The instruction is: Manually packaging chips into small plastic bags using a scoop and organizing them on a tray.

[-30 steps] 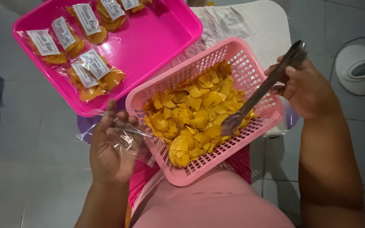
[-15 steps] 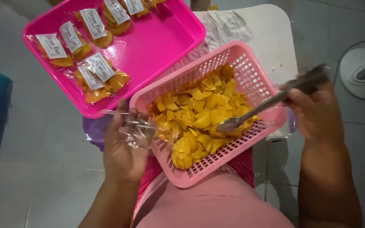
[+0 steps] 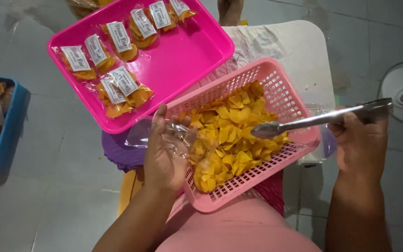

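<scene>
Now the left hand [image 3: 164, 156] is seen palm-up at the near-left corner of the pink basket [image 3: 283, 95], fingers loosely curled around a clear plastic bag [image 3: 173, 137]. The bag is held right against the basket's rim, its far end lying over the chips, presumably so that it can be filled without spilling. Whether the bag's mouth is open cannot be told from this view.

Over on the other side, a pair of metal tongs [image 3: 318, 120] is gripped at the handle end by the right hand [image 3: 360, 142], fingers closed firmly round it. The tongs are stretched across the basket's right rim, tips poised just above the heap and apparently pinched together; nothing is clearly seen between them.

The basket is propped on the lap and is well filled with yellow chips [image 3: 232, 135], piled deepest toward the near side. Behind it a bright pink tray [image 3: 187, 51] is laid out, with several sealed packets [image 3: 122, 86] of the same chips, each bearing a white label, gathered along its left half. At the far left edge a blue tub [image 3: 11, 128] holding more bagged snacks is glimpsed.
</scene>
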